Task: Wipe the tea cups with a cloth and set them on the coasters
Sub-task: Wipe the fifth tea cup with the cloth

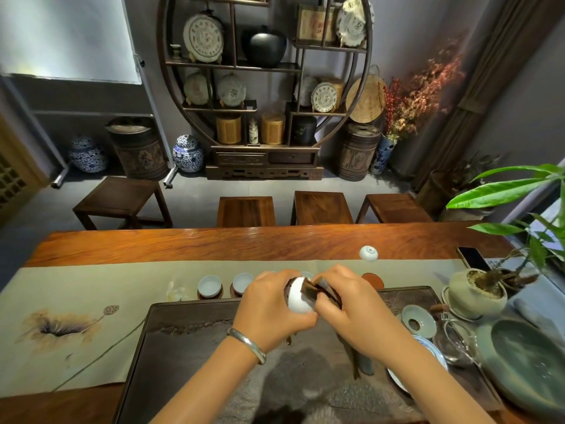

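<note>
My left hand (269, 304) grips a white tea cup (299, 296) above the dark tea tray (183, 332). My right hand (345, 301) pinches a dark brown cloth (324, 290) pressed into the cup's mouth. Two pale blue cups (209, 285) (243, 282) stand on brown coasters on the runner, left of my hands. A further cup rim (306, 274) shows just behind my hands. An empty reddish coaster (373, 279) lies to the right. One white cup (368, 253) sits upside down on the bare wood beyond the runner.
A grey-green potted plant (475, 293), a phone (473, 257), a ceramic strainer (418, 320), a glass pitcher (455, 344), a blue-patterned plate (428, 350) and a large green dish (529, 365) crowd the right side. Wooden stools (246, 211) stand behind the table.
</note>
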Tool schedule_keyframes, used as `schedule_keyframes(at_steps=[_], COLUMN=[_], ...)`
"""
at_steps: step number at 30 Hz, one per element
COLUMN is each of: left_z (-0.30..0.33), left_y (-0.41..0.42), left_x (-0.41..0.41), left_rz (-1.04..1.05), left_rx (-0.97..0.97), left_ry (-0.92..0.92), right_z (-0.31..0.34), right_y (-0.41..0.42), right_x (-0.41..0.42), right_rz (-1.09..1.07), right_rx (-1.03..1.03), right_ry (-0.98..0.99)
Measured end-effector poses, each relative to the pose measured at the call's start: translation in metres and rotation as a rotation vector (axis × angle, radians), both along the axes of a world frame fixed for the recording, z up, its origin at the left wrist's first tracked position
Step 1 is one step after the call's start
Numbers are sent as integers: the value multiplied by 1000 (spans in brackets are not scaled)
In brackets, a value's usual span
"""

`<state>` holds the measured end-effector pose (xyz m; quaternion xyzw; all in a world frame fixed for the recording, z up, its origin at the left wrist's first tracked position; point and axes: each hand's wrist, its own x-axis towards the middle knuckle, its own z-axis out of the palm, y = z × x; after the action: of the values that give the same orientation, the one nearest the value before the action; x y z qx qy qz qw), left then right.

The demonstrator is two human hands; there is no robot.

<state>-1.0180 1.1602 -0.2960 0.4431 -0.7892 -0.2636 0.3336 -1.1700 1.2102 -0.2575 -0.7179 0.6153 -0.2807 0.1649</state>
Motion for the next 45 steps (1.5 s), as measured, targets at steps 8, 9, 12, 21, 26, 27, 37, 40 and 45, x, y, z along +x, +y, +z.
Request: schedule_keyframes(at_steps=[8,9,12,21,26,27,37,40,45], left_z=[-1,0,4,2,-6,-6,5,8,5], left_y=[-9,-12,-13,-13,-8,-9,-3,-3,0], left_x=[12,13,12,11,14,15,9,8,9], left_rz=[48,48,23,26,3,14,6,-4,10], left_rx=[16,22,57,31,4,8,3,11,10], left_ry=[-4,-11,18,22,-48,-36,119,143,113], right_z=[22,23,20,-2,4,8,19,12,14], right_y=[-8,-9,-12,-16,-16,-15,-6,-4,-2], right_x=[-14,-11,4,12,3,1,19,22,15], right_rz=[-27,-26,45,-11,-17,-26,-52,-39,-10], right_rx=[-4,-51,-112,-121,204,252,-59,-131,-51], right_ry=[-45,-49,16,237,-133,-213,14,81,13])
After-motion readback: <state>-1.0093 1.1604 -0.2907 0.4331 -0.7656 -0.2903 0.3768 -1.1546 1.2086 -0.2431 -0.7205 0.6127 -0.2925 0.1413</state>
